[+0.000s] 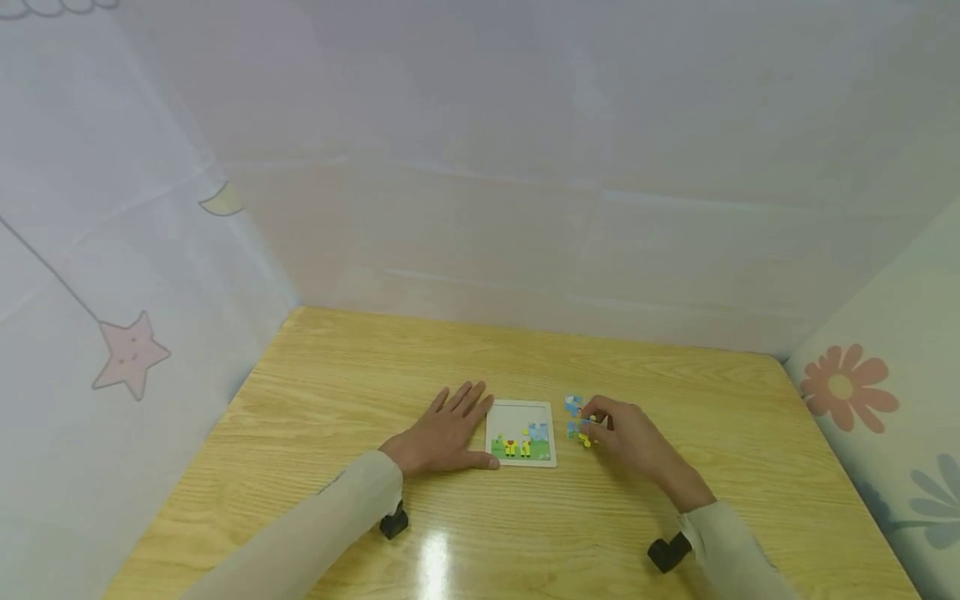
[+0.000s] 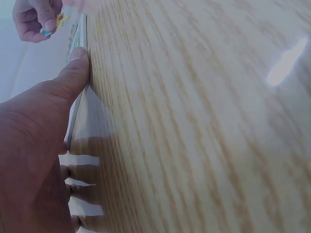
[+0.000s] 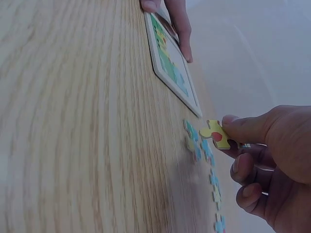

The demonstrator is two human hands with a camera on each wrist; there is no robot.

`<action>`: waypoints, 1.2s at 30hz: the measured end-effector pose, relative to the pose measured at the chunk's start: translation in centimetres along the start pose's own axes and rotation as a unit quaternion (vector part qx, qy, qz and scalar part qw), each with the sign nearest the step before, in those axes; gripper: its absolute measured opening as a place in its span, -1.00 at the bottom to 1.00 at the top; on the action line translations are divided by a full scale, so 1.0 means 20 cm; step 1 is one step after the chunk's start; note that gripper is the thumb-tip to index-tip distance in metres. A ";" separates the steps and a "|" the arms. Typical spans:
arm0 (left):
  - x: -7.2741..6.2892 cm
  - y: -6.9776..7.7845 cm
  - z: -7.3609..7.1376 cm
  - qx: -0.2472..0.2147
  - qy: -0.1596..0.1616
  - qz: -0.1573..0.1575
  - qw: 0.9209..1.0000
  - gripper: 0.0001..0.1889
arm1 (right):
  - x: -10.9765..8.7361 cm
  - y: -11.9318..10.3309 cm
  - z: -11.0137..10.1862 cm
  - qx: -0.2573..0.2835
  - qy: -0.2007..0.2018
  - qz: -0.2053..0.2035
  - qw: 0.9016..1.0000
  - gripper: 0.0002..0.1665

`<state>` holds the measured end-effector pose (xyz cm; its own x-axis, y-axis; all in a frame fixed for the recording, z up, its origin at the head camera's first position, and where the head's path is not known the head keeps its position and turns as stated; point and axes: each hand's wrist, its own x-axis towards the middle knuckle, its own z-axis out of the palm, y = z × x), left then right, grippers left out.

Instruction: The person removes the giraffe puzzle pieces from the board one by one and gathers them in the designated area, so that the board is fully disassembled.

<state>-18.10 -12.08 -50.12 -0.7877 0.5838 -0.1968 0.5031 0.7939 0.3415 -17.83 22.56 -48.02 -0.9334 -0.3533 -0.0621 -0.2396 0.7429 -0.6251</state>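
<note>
My left hand point(image 1: 444, 433) lies with fingers spread at the left side of a square, white-rimmed puzzle tray point(image 1: 517, 416), its thumb point(image 2: 77, 60) on the near edge. Fitted pieces fill the tray's lower part: green ground, yellow figures and a light blue patch at the right. My right hand point(image 1: 630, 433) is to the right of the tray. Between thumb and index finger it pinches a yellow puzzle piece point(image 3: 212, 128) with a red patch, held close over several loose puzzle pieces point(image 3: 192, 138). The other fingers of that hand are curled beneath.
The tray and pieces lie on a wood-grain table point(image 1: 480, 533). Pale cloth walls point(image 1: 480, 233) stand at the back and both sides. Dark wrist devices point(image 1: 393, 521) sit at both cuffs. Light glares off the table's near part.
</note>
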 end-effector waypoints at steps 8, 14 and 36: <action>0.01 -0.01 0.02 0.005 0.000 0.001 1.000 0.14 | -0.02 0.06 -0.05 -0.009 -0.008 0.001 1.000 -0.89; 0.01 -0.01 0.02 0.007 -0.002 0.000 1.000 0.14 | -0.02 0.11 -0.04 -0.013 -0.018 0.019 1.000 -0.88; 0.00 0.00 0.00 0.011 -0.001 -0.001 1.000 0.14 | 0.01 0.16 -0.06 -0.053 0.027 0.003 0.998 -0.53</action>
<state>-18.15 -12.07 -50.21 -0.7881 0.5822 -0.1999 0.5088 0.7989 0.3208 -19.11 25.45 -49.13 -0.9472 -0.3199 -0.0211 -0.2588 0.8019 -0.5385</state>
